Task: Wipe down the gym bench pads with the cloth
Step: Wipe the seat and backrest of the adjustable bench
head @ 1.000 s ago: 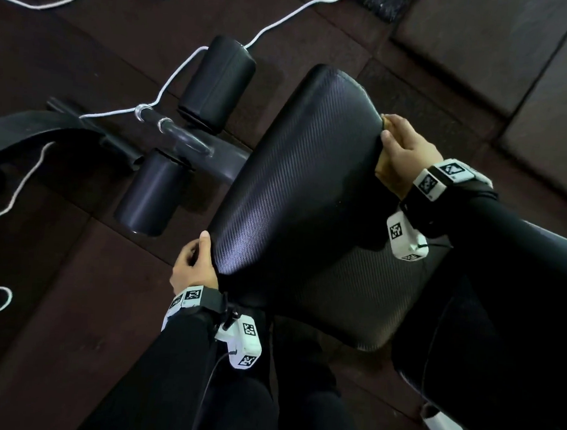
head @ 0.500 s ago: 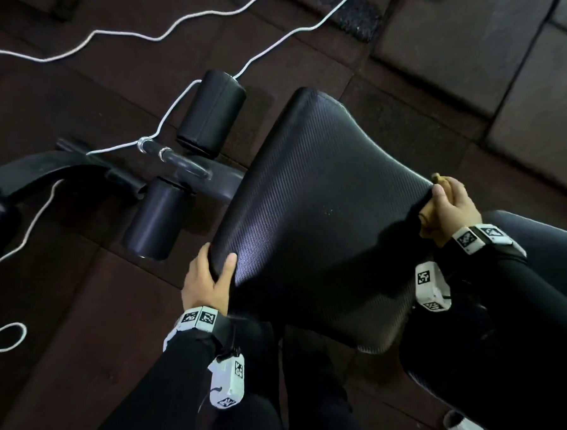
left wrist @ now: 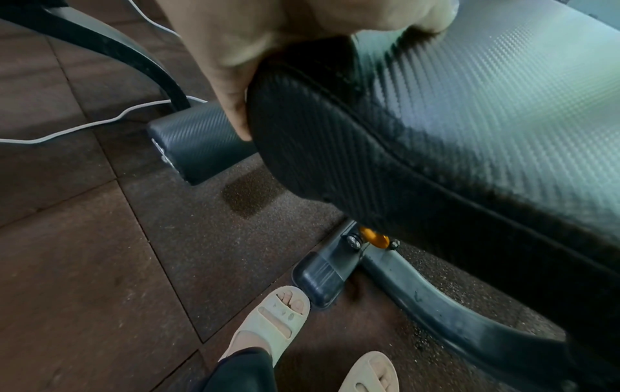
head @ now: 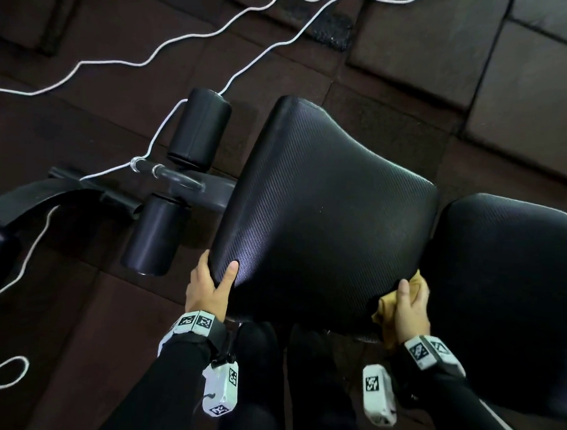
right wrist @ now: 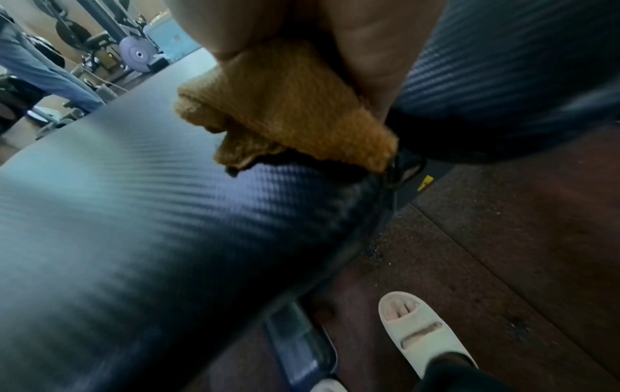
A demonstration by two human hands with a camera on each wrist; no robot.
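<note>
My right grip (head: 410, 312) bunches the cloth (head: 385, 310) at the seat pad (head: 324, 217) corner; left grip (head: 208, 285) clamps its edge. Risk: cloth snagging in the gap beside the back pad (head: 509, 276).

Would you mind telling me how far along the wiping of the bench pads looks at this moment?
Nothing shows clearly as finished: the seat pad bears no visible wipe marks. In hand: the right hand presses the orange cloth on that pad's near right corner, while the left hand grips its near left corner. Apparently left: the back pad and roller pads.
</note>
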